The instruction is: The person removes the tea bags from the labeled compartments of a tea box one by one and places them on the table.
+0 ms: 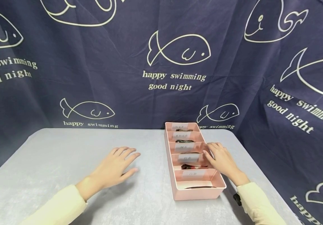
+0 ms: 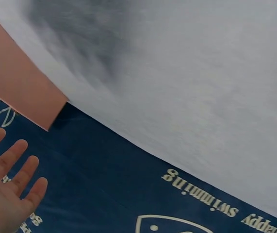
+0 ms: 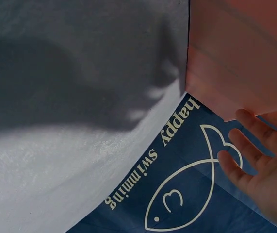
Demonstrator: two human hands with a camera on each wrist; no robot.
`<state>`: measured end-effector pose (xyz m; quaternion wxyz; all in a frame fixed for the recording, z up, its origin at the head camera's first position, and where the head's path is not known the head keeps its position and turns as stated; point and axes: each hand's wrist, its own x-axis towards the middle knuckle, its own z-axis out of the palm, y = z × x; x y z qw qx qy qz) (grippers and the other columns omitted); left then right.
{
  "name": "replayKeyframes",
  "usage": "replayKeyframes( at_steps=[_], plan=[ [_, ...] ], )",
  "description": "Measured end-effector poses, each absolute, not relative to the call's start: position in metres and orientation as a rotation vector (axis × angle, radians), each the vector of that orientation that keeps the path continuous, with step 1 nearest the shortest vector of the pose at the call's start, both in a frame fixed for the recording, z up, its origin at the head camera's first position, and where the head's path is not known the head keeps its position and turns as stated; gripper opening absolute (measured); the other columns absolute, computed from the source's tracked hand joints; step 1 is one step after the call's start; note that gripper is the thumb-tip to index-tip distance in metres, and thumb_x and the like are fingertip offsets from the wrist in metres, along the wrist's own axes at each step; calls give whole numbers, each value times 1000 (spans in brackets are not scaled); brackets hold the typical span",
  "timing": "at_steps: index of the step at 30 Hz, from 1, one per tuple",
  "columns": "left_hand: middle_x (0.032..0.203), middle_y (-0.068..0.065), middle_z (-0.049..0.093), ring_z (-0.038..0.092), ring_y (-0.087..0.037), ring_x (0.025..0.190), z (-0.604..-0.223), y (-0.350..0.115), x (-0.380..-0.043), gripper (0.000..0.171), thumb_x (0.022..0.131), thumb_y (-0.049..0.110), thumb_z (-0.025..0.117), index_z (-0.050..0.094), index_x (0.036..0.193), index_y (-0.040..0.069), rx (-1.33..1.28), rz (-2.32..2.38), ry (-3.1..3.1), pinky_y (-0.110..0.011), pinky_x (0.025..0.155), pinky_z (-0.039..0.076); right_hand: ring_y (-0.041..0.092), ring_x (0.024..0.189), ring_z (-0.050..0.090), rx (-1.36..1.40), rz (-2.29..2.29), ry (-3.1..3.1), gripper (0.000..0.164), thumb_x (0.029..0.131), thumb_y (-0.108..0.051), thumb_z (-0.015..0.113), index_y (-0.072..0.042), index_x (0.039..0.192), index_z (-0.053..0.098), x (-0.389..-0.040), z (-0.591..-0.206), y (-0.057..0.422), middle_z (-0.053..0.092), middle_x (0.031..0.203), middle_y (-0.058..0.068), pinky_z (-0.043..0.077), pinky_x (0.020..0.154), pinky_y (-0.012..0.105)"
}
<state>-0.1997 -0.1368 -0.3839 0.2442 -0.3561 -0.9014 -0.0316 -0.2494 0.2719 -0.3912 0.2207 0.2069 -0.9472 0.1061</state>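
A long pink divided box [image 1: 196,194] stands right of the table's middle, its several compartments in a row running away from me. White paper labels [image 1: 188,158] with Chinese characters mark the compartment walls. Inside lie flat packets: a red and dark one [image 1: 194,167], a dark green one [image 1: 184,141] and others showing mainly as dark edges. My right hand [image 1: 222,159] is at the box's right rim, fingers loosely extended over the edge; the right wrist view shows its fingertips close to the pink wall [image 3: 240,53]. Left of the box, my left hand [image 1: 115,165] hovers over the table with fingers spread, holding nothing.
The light grey table [image 1: 51,162] has a rounded far edge. Dark blue cloth [image 1: 127,62] with white fish drawings and lettering hangs behind it and along both sides. A small black object [image 1: 237,199] sits at the right cuff.
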Motion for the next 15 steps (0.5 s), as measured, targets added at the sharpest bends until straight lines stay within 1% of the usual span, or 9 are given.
replayKeyframes(
  at_steps=[6,15],
  plan=[
    [122,-1,55,50,-22,112,-378,-120,-200,45,87,43,53,52,124,19,-1024,-96,-2423,-40,93,37,33,107,50,584,334,-2608,33,88,-22,53,1,111,59,-250,-393,272,61,111,17,40,86,51],
    [117,0,57,51,-20,108,-372,-92,-202,42,89,42,49,52,123,19,-1132,-56,-2335,-38,91,39,31,105,51,582,401,-2612,30,89,-21,53,-1,111,58,-250,-395,274,60,110,16,40,84,51]
  ],
)
